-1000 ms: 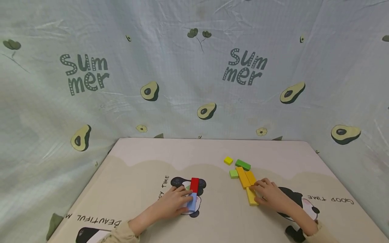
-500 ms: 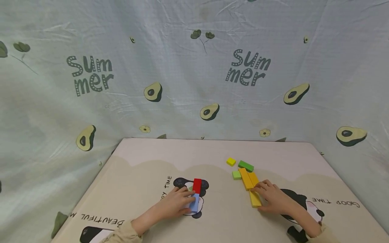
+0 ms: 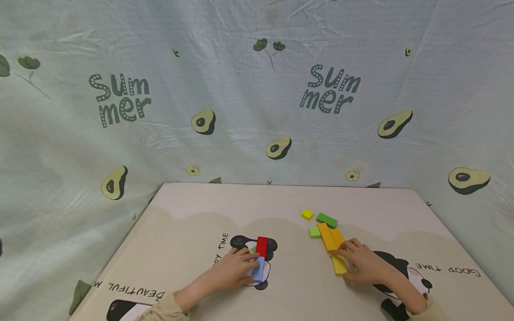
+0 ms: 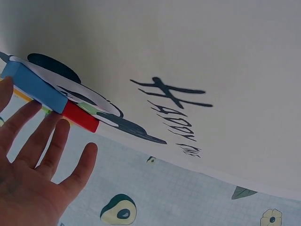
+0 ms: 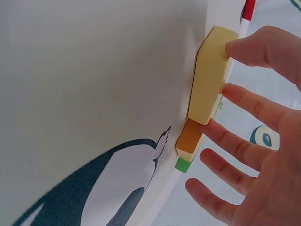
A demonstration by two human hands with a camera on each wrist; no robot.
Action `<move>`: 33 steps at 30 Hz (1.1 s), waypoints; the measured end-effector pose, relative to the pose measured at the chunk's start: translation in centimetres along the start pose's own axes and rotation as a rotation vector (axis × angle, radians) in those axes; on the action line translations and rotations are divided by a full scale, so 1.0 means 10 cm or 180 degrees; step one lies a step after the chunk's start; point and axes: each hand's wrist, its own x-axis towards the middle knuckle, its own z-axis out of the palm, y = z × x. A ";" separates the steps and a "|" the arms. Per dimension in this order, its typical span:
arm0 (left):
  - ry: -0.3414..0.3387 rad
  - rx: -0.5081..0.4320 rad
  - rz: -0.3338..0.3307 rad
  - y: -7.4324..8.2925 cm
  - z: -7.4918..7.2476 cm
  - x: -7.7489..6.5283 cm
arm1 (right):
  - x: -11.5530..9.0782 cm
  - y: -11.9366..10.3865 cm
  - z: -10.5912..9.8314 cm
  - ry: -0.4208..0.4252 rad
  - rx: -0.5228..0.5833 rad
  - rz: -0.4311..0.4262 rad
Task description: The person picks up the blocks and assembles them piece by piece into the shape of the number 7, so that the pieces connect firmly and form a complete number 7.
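Note:
My left hand point(image 3: 230, 270) lies with spread fingers at a light blue block point(image 3: 258, 269), which sits end to end with a red block point(image 3: 262, 246). In the left wrist view, thumb and fingertips touch the blue block's point(image 4: 40, 89) side. My right hand point(image 3: 366, 264) is at a yellow block point(image 3: 339, 266), its thumb by the near end and index finger near the far end. The right wrist view shows straight, spread fingers against that yellow block point(image 5: 210, 75). Two orange-yellow blocks point(image 3: 327, 237) lie side by side just beyond it.
Past the orange-yellow blocks lie a light green block point(image 3: 315, 232), a green block point(image 3: 327, 220) and a small yellow block point(image 3: 307, 214). The tabletop point(image 3: 225, 200) carries panda prints and lettering. A curtain point(image 3: 241, 89) printed with avocados hangs behind the table.
The head view has shifted slightly, so everything sits a little further right. My right thumb has moved from the yellow block's side toward its near end. My left hand stays at the blue block.

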 end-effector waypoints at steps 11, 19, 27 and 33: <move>0.0020 0.0010 0.0007 0.00 0.01 -0.02 | 0.00 0.01 0.03 0.0021 -0.0050 -0.0059; 0.0018 -0.0048 0.0004 -0.01 0.01 -0.02 | 0.01 0.01 0.05 0.0058 -0.0094 -0.0064; -0.0020 -0.0072 0.0015 -0.01 0.01 -0.01 | -0.01 0.01 0.03 0.0082 -0.0109 -0.0102; -0.0037 -0.0111 0.0007 0.00 -0.01 0.00 | 0.00 0.01 0.00 0.0126 -0.0140 -0.0124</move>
